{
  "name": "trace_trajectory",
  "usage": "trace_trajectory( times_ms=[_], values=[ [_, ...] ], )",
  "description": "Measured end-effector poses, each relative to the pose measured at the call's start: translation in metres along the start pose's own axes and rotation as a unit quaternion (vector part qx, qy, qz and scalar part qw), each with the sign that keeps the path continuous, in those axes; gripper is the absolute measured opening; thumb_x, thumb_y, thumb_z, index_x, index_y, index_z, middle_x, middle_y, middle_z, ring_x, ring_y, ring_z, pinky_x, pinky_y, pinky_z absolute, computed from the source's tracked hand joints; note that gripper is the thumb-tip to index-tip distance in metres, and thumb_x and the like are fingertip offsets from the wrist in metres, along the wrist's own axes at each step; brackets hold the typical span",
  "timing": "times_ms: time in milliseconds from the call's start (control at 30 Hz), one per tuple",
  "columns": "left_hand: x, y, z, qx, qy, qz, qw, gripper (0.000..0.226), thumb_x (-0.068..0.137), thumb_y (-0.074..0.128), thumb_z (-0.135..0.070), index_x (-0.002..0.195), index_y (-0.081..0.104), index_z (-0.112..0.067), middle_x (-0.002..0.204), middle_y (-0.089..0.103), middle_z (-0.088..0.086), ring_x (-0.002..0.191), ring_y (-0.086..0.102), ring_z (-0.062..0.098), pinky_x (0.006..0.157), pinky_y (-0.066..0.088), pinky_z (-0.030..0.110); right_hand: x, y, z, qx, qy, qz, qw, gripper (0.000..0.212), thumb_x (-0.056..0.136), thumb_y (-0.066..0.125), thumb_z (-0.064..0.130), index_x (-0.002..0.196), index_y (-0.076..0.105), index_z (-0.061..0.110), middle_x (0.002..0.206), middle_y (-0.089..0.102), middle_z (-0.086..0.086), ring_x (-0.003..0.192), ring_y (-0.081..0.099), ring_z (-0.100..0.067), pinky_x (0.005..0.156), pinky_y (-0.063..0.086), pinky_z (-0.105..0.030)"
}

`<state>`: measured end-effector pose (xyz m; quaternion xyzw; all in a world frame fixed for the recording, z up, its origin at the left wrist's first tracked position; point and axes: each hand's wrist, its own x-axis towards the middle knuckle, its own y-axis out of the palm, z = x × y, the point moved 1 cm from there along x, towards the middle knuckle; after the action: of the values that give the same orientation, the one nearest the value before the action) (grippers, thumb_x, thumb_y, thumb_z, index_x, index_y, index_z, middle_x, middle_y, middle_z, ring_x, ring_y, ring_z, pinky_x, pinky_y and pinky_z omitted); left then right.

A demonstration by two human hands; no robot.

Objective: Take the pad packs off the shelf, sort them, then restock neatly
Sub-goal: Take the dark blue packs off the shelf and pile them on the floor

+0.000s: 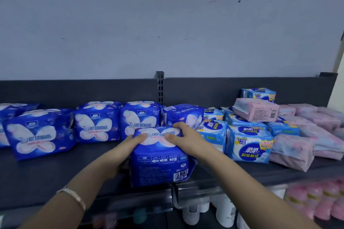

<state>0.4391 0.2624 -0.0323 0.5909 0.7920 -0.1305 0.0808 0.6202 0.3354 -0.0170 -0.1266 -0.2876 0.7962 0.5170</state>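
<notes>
The person's left hand (130,145) and right hand (186,139) clasp one dark blue pack (158,161) from either side. It is at the front of the dark grey shelf (46,176), about mid-way along. The left fingers (141,136) lie curled around the pack's upper left corner. The right fingers (176,126) hook over its top right edge, so both sets of fingers are grasping it. The pack is tipped so that its barcode side faces the camera, and its lower end reaches the shelf's front lip. Whether it rests on the shelf or is lifted just off it cannot be told. Behind and to the left, a row of matching dark blue packs (96,121) stands against the back panel, and the largest-looking one (39,134) sits nearer the front at far left. Just to the right of the held pack, the light blue packs (247,145) are stacked in a cluster, with a pink pack (256,109) lying askew on top of them. Further right, pale pink packs (292,150) are piled loosely to the shelf's end. A thin bracelet (74,196) circles the left wrist. On the level below stand white bottles (223,210), partly hidden by the shelf edge. A pale wall (167,33) rises behind the shelf.
</notes>
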Motion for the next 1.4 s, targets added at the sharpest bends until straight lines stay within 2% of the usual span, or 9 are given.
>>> trace_trajectory(
  times_ms=[133,300,500,600,767,900,967,1267,1400],
  values=[
    [0.007,0.012,-0.003,-0.1,0.027,-0.001,0.995,0.049,0.081,0.067,-0.041,0.122,0.041,-0.04,0.113,0.062,0.003,0.101,0.062,0.029,0.094,0.047,0.047,-0.001,-0.007,0.0,-0.034,-0.075,-0.006,0.997,0.055,0.089,0.058,0.045,0.138,0.038,0.029,0.132,0.053,0.0,0.118,0.051,-0.019,0.101,0.041,-0.035],
    [0.007,0.018,-0.019,-0.129,0.062,-0.01,0.99,0.07,0.056,0.075,-0.028,0.122,0.052,-0.025,0.109,0.067,0.01,0.087,0.067,0.028,0.068,0.051,0.035,0.002,-0.031,0.009,-0.178,-0.087,0.04,0.979,0.054,0.091,0.044,0.059,0.138,0.036,0.034,0.129,0.055,0.0,0.119,0.05,-0.023,0.091,0.04,-0.034],
    [0.003,0.017,-0.034,-0.163,0.088,-0.055,0.981,0.056,0.045,0.076,-0.023,0.097,0.056,-0.022,0.092,0.07,0.009,0.065,0.07,0.024,0.052,0.056,0.032,0.061,-0.059,0.018,-0.246,-0.126,-0.122,0.953,0.032,0.099,0.034,0.042,0.11,0.058,0.022,0.117,0.062,-0.006,0.107,0.055,-0.03,0.074,0.038,-0.033],
    [-0.003,0.022,-0.039,-0.144,0.088,-0.073,0.983,0.054,0.053,0.07,-0.025,0.104,0.054,-0.022,0.099,0.069,0.011,0.072,0.069,0.027,0.059,0.057,0.035,0.101,-0.053,0.007,-0.26,-0.124,-0.059,0.956,0.033,0.098,0.041,0.033,0.128,0.052,0.023,0.133,0.049,-0.008,0.121,0.044,-0.032,0.087,0.04,-0.038],
    [-0.014,0.03,-0.036,-0.11,0.084,-0.098,0.985,0.059,0.053,0.07,-0.024,0.11,0.054,-0.021,0.104,0.069,0.012,0.082,0.067,0.03,0.069,0.055,0.039,0.124,-0.055,0.005,-0.32,-0.115,0.083,0.937,0.059,0.087,0.052,0.06,0.136,0.048,0.026,0.143,0.041,-0.008,0.132,0.034,-0.034,0.109,0.03,-0.043],
    [-0.025,0.031,-0.032,-0.116,0.084,-0.124,0.982,0.047,0.061,0.074,-0.02,0.103,0.055,-0.024,0.105,0.067,0.012,0.087,0.066,0.032,0.072,0.054,0.043,0.137,-0.07,-0.002,-0.261,0.004,0.071,0.963,0.098,0.067,0.052,0.084,0.147,0.027,0.033,0.156,0.011,-0.012,0.141,0.013,-0.045,0.11,0.02,-0.062],
    [-0.029,0.03,-0.03,-0.119,0.091,-0.137,0.979,0.054,0.057,0.073,-0.022,0.108,0.054,-0.023,0.104,0.068,0.012,0.084,0.068,0.032,0.066,0.056,0.04,0.143,-0.068,-0.011,-0.222,0.066,0.009,0.973,0.099,0.067,0.05,0.085,0.145,0.029,0.026,0.154,0.017,-0.018,0.137,0.023,-0.045,0.107,0.029,-0.057],
    [-0.023,0.033,-0.017,-0.158,0.076,-0.189,0.966,0.049,0.074,0.073,-0.019,0.116,0.048,-0.02,0.107,0.066,0.016,0.089,0.065,0.035,0.075,0.053,0.045,0.139,-0.064,-0.011,0.092,0.06,-0.06,0.992,0.047,0.08,0.07,0.043,0.097,0.045,0.006,0.118,0.056,-0.011,0.106,0.058,-0.032,0.092,0.049,-0.043],
    [-0.024,0.027,-0.009,-0.179,0.067,-0.184,0.964,0.057,0.071,0.074,-0.021,0.121,0.047,-0.018,0.115,0.064,0.017,0.096,0.064,0.037,0.08,0.051,0.048,0.129,-0.059,-0.016,0.111,0.056,0.039,0.992,0.095,0.062,0.077,0.054,0.139,0.033,0.02,0.143,0.035,-0.007,0.118,0.051,-0.033,0.093,0.05,-0.05]
  ],
)
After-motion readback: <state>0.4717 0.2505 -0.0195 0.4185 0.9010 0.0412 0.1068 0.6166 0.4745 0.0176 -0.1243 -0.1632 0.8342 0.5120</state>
